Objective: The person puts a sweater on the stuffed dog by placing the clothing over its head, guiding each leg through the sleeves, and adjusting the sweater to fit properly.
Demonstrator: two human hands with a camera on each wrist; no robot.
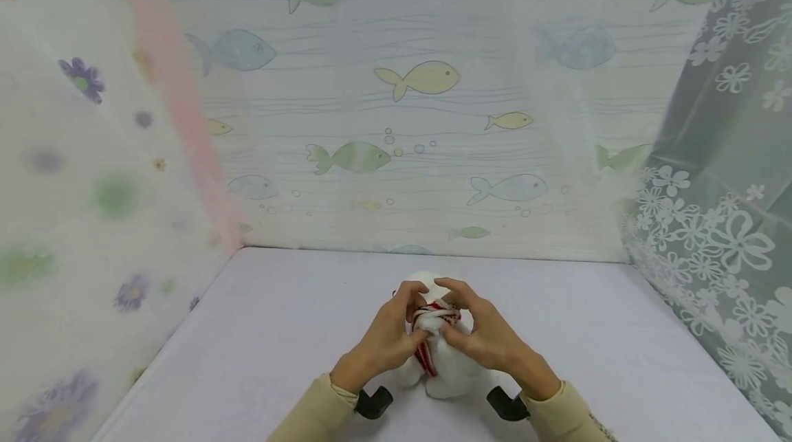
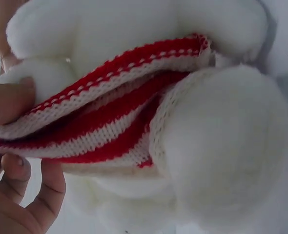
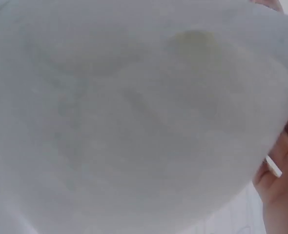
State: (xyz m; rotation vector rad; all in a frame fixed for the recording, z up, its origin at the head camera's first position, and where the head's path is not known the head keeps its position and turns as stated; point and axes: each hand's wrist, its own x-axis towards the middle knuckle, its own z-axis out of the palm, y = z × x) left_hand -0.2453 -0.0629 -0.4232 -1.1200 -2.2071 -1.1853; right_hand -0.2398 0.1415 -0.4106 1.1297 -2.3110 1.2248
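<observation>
A white plush toy (image 1: 454, 377) sits on the table, wearing a knitted scarf (image 2: 110, 117) with red and white stripes. In the head view the scarf circles its neck, with one end hanging down its front. My left hand (image 1: 392, 332) grips the scarf at the neck, on the toy's left side in this view. Opposite it, my right hand (image 1: 489, 332) holds the scarf with curled fingers and thumb. The left wrist view has a thumb and fingers pinching the folded knit. White plush fills most of the right wrist view, hiding the right fingertips.
A white-covered table (image 1: 297, 318) lies under the toy. Behind it hangs a fish-print curtain (image 1: 427, 222), with a flower-print sheet (image 1: 124, 222) on the left and a grey floral curtain (image 1: 730, 236) on the right. Black wrist devices (image 1: 374, 403) sit below both wrists.
</observation>
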